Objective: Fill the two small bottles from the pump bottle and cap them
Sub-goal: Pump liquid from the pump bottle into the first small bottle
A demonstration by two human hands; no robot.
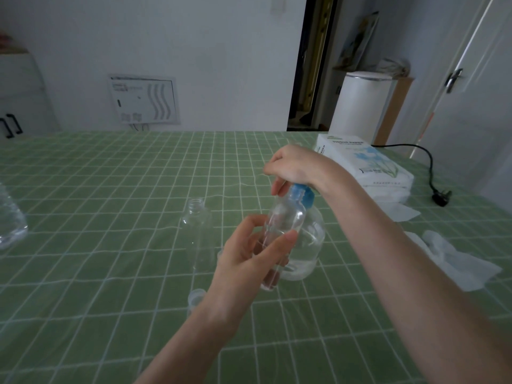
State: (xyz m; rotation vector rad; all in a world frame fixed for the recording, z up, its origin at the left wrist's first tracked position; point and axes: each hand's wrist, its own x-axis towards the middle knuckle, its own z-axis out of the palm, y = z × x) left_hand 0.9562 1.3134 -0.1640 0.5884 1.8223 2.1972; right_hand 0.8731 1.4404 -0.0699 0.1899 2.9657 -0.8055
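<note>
My left hand (249, 259) grips a small clear bottle (285, 217) and holds it up, its open mouth against the blue pump head (303, 194). My right hand (293, 167) rests on top of that pump head, fingers curled over it. The clear pump bottle (310, 245) stands on the table behind the small one, with liquid in its lower part. A second small clear bottle (198, 228) stands upright and uncapped to the left. A clear cap (196, 296) lies on the cloth just left of my left wrist.
A green checked cloth (110, 203) covers the table. A large clear bottle (11, 220) sits at the left edge. A tissue pack (365, 162) lies at the back right, loose tissues (460, 261) at the right, and a black plug and cord (440, 196) beyond them.
</note>
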